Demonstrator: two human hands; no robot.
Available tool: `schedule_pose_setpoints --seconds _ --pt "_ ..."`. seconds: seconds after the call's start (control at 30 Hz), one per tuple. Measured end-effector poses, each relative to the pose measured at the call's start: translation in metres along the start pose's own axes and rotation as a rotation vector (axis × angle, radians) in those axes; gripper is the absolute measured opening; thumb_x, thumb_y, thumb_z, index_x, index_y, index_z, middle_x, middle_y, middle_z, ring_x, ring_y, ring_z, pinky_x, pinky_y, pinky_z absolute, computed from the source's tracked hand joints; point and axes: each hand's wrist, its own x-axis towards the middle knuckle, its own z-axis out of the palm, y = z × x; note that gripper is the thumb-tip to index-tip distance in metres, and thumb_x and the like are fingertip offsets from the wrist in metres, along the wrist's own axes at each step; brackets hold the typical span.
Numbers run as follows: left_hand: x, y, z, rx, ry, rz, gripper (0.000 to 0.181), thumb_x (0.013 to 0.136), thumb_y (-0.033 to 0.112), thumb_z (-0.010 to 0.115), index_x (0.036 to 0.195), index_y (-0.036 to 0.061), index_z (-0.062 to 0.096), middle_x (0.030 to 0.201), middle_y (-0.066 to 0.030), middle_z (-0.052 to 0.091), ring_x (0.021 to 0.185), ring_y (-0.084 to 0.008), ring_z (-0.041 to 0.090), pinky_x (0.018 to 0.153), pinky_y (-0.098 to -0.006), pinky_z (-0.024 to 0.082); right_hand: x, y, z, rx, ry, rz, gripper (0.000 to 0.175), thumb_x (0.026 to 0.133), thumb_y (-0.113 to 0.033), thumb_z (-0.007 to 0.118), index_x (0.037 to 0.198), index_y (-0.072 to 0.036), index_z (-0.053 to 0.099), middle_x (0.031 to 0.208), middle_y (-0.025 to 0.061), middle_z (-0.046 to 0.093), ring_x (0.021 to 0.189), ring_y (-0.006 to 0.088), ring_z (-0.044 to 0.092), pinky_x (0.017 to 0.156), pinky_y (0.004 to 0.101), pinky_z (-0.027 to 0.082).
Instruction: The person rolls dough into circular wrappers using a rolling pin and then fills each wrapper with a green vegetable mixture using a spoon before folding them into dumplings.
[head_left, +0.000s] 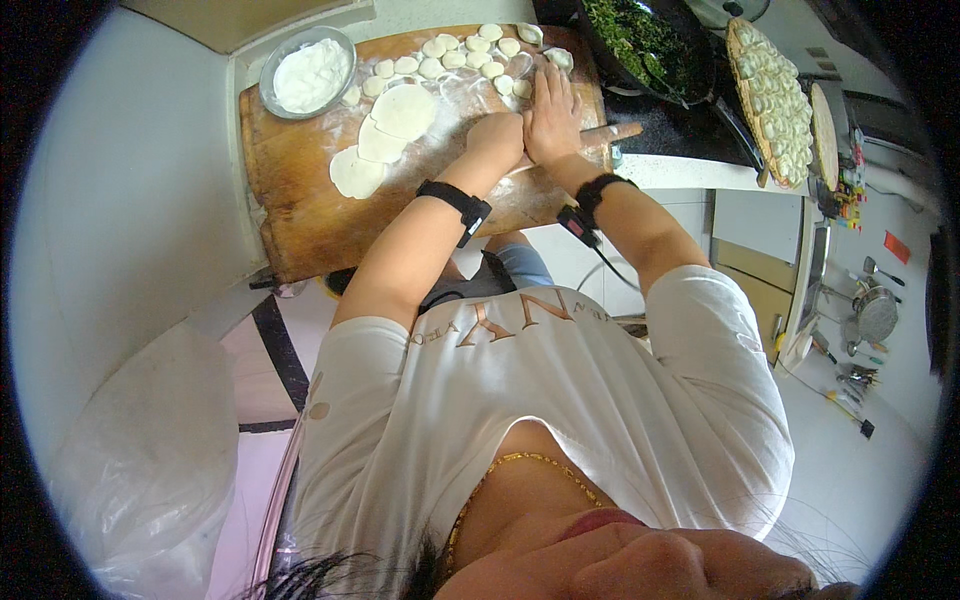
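My left hand (496, 141) is curled on the floured wooden board (292, 217); whatever its fingers hold is hidden. My right hand (553, 116) lies palm down with fingers stretched forward, over a wooden rolling pin (613, 133) whose end sticks out to the right. The two hands touch or nearly touch. Rolled dough wrappers (405, 112) overlap in a row to the left of my hands. Several small flattened dough pieces (431, 68) are scattered beyond them. Past my right fingertips sits a filled dumpling (559, 58), with another dumpling (529, 34) farther back.
A bowl of flour (311, 73) stands at the board's far left corner. At the right are a wok of chopped greens (652, 49) on the black cooktop (660, 127) and a tray of dumplings (772, 105). Kitchen utensils (874, 315) hang on the right wall.
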Motion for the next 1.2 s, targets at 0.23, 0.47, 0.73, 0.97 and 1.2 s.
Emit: schedule_pose_setpoints --seconds 0.23,0.47,0.73,0.97,1.2 --pt "0.007 -0.036 0.018 0.043 0.247 0.077 0.019 0.078 0.019 0.068 0.088 0.0025 0.067 0.093 -0.0181 0.067 0.089 -0.0334 0.066 0.075 -0.0443 0.052 -0.083 0.02 -0.015 -0.167 -0.202 0.01 0.06 0.084 -0.022 0.051 0.139 -0.002 0.035 0.148 0.0203 0.029 0.136 0.038 0.029 0.108 0.0586 0.022" --pt "0.0 -0.014 0.005 0.058 0.111 0.028 0.018 0.081 0.02 0.063 0.088 0.0043 0.069 0.093 -0.0186 0.068 0.088 -0.0348 0.066 0.075 -0.0436 0.053 -0.019 -0.004 -0.014 -0.03 -0.054 -0.038 0.061 0.084 -0.021 0.051 0.14 -0.004 0.034 0.149 0.0212 0.027 0.137 0.038 0.027 0.109 0.0564 0.024" --pt "0.012 -0.032 0.017 -0.031 0.284 0.098 0.015 0.082 0.014 0.06 0.092 0.006 0.067 0.092 -0.0173 0.066 0.088 -0.0374 0.062 0.075 -0.0439 0.049 -0.057 0.006 -0.018 -0.056 -0.101 0.057 0.059 0.084 -0.023 0.052 0.138 -0.004 0.035 0.148 0.0191 0.028 0.138 0.035 0.027 0.108 0.0577 0.024" --pt "-0.004 -0.024 0.003 0.005 -0.06 0.0 0.018 0.081 0.019 0.062 0.091 0.005 0.066 0.093 -0.0186 0.067 0.082 -0.0364 0.064 0.072 -0.0437 0.051 -0.071 0.008 -0.021 -0.116 -0.094 -0.019 0.051 0.087 -0.024 0.048 0.133 -0.005 0.044 0.147 0.0181 0.032 0.136 0.0341 0.031 0.106 0.0578 0.025" --pt "0.0 0.001 0.003 0.083 0.095 0.013 0.016 0.081 0.014 0.057 0.084 0.0055 0.07 0.089 -0.018 0.068 0.086 -0.0351 0.066 0.074 -0.0428 0.053 0.0 0.0 0.006 -0.043 0.118 0.106 0.058 0.085 -0.023 0.049 0.139 -0.008 0.037 0.148 0.0183 0.03 0.136 0.0353 0.03 0.106 0.0587 0.025"
